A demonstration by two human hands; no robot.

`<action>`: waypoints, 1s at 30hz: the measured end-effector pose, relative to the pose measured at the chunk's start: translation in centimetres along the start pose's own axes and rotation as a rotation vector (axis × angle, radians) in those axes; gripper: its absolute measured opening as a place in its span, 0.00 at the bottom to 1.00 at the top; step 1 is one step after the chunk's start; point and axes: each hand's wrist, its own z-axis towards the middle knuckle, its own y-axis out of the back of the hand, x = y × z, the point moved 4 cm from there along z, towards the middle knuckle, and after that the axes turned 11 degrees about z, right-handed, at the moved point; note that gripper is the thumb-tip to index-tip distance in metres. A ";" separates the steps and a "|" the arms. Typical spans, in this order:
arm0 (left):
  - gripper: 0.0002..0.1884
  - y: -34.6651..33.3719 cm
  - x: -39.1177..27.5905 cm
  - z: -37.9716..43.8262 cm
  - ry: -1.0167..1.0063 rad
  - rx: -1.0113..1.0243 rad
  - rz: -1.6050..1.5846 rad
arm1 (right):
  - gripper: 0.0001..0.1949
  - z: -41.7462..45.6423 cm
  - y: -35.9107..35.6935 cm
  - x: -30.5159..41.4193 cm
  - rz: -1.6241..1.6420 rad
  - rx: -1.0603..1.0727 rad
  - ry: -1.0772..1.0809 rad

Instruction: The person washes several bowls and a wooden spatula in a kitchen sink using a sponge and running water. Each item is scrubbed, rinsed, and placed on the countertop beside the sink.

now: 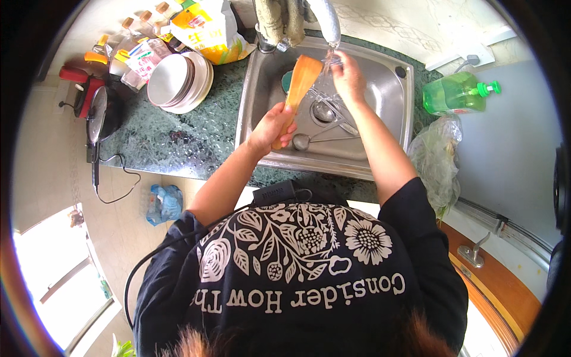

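My left hand (273,127) grips the handle of a wooden spatula (304,79), its flat blade tilted up above the sink. My right hand (350,80) is beneath the white-covered faucet spout (327,22), with water running at its fingertips. Blur and splashing there hide whether the fingers hold something. Below both hands, the stainless steel sink (387,105) contains a metal ladle (301,142) and several thin metal utensils lying across the drain area. Partly behind the spatula blade is a teal item (286,81) in the basin.
Stacked bowls and plates (171,82) stand on the green stone counter (196,138), near a yellow-and-white bag (212,31). Further left is a lidded black pan (100,116). A green pump bottle (455,93) and a clear plastic bag (437,156) are right of the sink.
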 end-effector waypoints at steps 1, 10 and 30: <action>0.21 -0.1 0.0 0.8 -0.007 0.061 -0.011 | 0.14 -0.3 -0.1 2.0 -0.020 0.108 0.002; 0.39 -0.3 0.5 9.0 0.111 0.032 -0.258 | 0.18 -10.2 1.1 9.6 0.172 0.589 0.057; 0.11 0.2 -0.1 8.5 0.078 -0.099 0.380 | 0.06 -14.1 0.5 -9.8 -0.311 0.831 0.142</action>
